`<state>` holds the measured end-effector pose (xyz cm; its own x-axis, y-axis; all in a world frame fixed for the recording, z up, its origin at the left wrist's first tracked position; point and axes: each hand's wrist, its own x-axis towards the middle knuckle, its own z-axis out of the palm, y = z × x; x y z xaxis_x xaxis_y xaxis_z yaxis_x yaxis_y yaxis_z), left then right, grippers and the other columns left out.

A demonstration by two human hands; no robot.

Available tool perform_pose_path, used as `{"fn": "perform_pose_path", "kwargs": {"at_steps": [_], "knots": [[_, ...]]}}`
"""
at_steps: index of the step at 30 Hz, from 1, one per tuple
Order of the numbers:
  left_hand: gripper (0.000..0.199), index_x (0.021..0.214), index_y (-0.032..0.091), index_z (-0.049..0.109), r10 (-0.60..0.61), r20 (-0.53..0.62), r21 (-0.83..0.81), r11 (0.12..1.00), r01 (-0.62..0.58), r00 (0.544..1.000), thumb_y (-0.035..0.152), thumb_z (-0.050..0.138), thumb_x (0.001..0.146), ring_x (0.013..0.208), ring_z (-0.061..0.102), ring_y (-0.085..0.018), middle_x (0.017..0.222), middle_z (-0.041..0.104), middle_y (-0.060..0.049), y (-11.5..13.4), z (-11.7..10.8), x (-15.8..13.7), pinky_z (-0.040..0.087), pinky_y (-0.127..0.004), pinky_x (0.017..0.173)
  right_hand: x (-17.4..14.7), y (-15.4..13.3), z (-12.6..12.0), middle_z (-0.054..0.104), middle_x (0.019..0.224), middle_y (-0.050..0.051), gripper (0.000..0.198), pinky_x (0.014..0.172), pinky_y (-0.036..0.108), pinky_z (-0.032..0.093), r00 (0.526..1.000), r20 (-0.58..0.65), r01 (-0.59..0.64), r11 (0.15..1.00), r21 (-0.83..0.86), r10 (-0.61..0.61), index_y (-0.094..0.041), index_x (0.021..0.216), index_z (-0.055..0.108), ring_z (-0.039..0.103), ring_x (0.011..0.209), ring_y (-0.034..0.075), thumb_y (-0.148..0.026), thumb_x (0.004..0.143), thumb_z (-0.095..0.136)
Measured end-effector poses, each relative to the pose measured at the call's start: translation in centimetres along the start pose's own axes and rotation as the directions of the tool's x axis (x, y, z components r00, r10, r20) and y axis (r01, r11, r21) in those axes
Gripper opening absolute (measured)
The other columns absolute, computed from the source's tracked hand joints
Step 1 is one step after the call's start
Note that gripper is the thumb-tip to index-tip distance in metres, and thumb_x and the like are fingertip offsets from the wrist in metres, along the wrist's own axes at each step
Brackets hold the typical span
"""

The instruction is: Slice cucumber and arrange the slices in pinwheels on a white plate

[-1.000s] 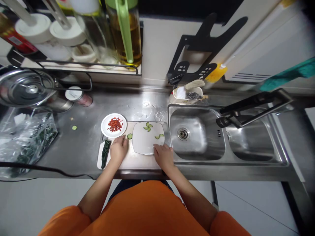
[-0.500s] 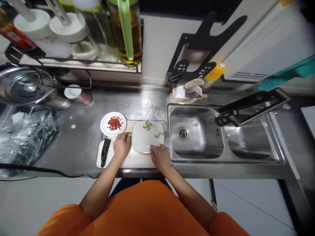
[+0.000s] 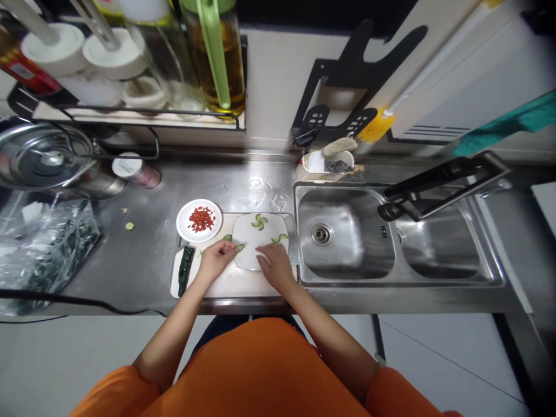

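Observation:
Between the fingertips of my left hand (image 3: 216, 259) is a small cucumber slice (image 3: 239, 248), held over the left edge of a white square plate (image 3: 247, 262). Over the plate's lower right part is my right hand (image 3: 276, 265), its fingers apart and holding nothing. Curved green slices (image 3: 259, 222) form a flower shape near the plate's top, and a couple more curved pieces (image 3: 280, 238) lie at its right. The plate rests on a white cutting board (image 3: 234, 288). A dark green length of cucumber (image 3: 185, 271) lies on the board's left side.
A round white dish (image 3: 185, 220) of small red pieces (image 3: 202, 219) stands behind the cucumber. A double steel sink (image 3: 347, 263) with a black faucet (image 3: 428, 188) is at right. At left are a plastic bag of greens (image 3: 52, 249), a lidded pot (image 3: 52, 153) and a jar (image 3: 136, 169).
My left hand has moved right from beside the plate to its edge, now with a cucumber slice. My right hand has left the plate's lower rim and shifted left and up over it.

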<state>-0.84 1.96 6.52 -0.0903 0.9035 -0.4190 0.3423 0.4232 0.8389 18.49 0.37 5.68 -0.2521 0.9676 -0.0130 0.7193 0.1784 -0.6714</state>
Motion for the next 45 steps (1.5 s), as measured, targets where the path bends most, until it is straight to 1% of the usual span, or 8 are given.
{"fn": "perform_pose_path", "kwargs": {"at_steps": [6, 10, 15, 19, 25, 30, 38, 45], "knots": [[0.026, 0.073, 0.017, 0.064, -0.011, 0.266, -0.129, 0.991, 0.047, 0.964, 0.041, 0.069, 0.066, 0.058, 0.047, -0.009, 0.066, 0.06, 0.002, 1.8, 2.8, -0.3, 0.037, -0.022, 0.058, 0.6, -0.2, -1.3, 0.068, 0.09, 0.004, 0.017, 0.088, 0.033, 0.038, 0.999, -0.032, -0.035, 0.996, 0.077, 0.038, -0.02, 0.095, 0.067, 0.056, 0.092, 0.018, -0.023, 0.087, 0.052], [0.033, 0.082, 0.016, 0.066, -0.13, 0.352, -0.271, 0.934, 0.233, 0.927, 0.041, 0.074, 0.063, 0.063, 0.051, -0.008, 0.077, 0.065, -0.001, 2.0, 3.8, -0.1, 0.037, -0.021, 0.059, -0.1, 0.3, -2.4, 0.069, 0.084, 0.002, 0.016, 0.084, 0.032, 0.039, 0.995, -0.053, -0.085, 0.995, 0.055, 0.088, -0.021, 0.089, 0.068, 0.058, 0.086, 0.017, -0.025, 0.088, 0.053], [0.04, 0.086, 0.014, 0.065, -0.399, 0.528, -0.307, 0.734, 0.606, 0.75, 0.051, 0.068, 0.07, 0.055, 0.05, -0.007, 0.074, 0.065, -0.004, 1.9, 5.1, 0.2, 0.033, -0.018, 0.05, -1.0, 0.8, -3.6, 0.069, 0.081, 0.002, 0.015, 0.086, 0.032, 0.038, 0.995, -0.09, -0.026, 0.994, 0.109, 0.036, -0.021, 0.086, 0.068, 0.06, 0.082, 0.016, -0.026, 0.088, 0.053], [0.032, 0.086, 0.013, 0.065, -0.394, 0.64, -0.337, 0.627, 0.702, 0.659, 0.041, 0.071, 0.07, 0.053, 0.051, -0.006, 0.072, 0.064, -0.004, 1.7, 6.5, 0.7, 0.03, -0.017, 0.044, -1.6, 1.0, -4.1, 0.069, 0.08, 0.002, 0.013, 0.085, 0.031, 0.038, 0.995, -0.09, -0.02, 0.992, 0.125, 0.031, -0.021, 0.085, 0.068, 0.059, 0.082, 0.016, -0.024, 0.087, 0.055], [0.031, 0.088, 0.014, 0.067, -0.334, 0.61, -0.419, 0.633, 0.651, 0.718, 0.018, 0.078, 0.059, 0.056, 0.053, -0.006, 0.068, 0.062, -0.002, 1.5, 7.5, 1.6, 0.035, -0.016, 0.048, -2.3, 1.9, -4.2, 0.069, 0.08, 0.002, 0.015, 0.082, 0.032, 0.04, 0.987, -0.085, -0.124, 0.987, 0.107, 0.133, -0.022, 0.084, 0.07, 0.059, 0.08, 0.017, -0.028, 0.086, 0.055], [0.035, 0.089, 0.013, 0.069, -0.351, 0.508, -0.348, 0.752, 0.56, 0.786, 0.022, 0.078, 0.057, 0.059, 0.056, -0.008, 0.068, 0.064, -0.003, 1.7, 7.8, 2.2, 0.039, -0.019, 0.053, -2.4, 2.8, -3.7, 0.07, 0.079, 0.002, 0.015, 0.078, 0.028, 0.041, 0.959, -0.1, -0.253, 0.961, 0.113, 0.264, -0.022, 0.083, 0.071, 0.058, 0.079, 0.016, -0.025, 0.083, 0.056], [0.02, 0.083, 0.015, 0.07, -0.111, 0.275, -0.114, 0.982, 0.147, 0.955, 0.023, 0.07, 0.064, 0.062, 0.058, -0.012, 0.07, 0.068, -0.002, 2.2, 9.0, 3.5, 0.044, -0.024, 0.06, -1.0, 3.9, -2.5, 0.07, 0.077, 0.001, 0.018, 0.076, 0.025, 0.04, 0.901, -0.1, -0.42, 0.907, 0.034, 0.421, -0.021, 0.082, 0.072, 0.058, 0.079, 0.016, -0.023, 0.082, 0.054], [0.013, 0.083, 0.02, 0.071, 0.136, 0.187, 0.162, 0.972, -0.167, 0.973, 0.021, 0.064, 0.072, 0.073, 0.061, -0.014, 0.078, 0.07, 0.0, 2.1, 9.9, 4.8, 0.047, -0.026, 0.072, 0.3, 4.1, -2.0, 0.069, 0.074, 0.001, 0.021, 0.065, 0.023, 0.035, 0.838, -0.086, -0.544, 0.837, -0.057, 0.539, -0.02, 0.081, 0.071, 0.058, 0.071, 0.014, -0.025, 0.084, 0.051]]}}
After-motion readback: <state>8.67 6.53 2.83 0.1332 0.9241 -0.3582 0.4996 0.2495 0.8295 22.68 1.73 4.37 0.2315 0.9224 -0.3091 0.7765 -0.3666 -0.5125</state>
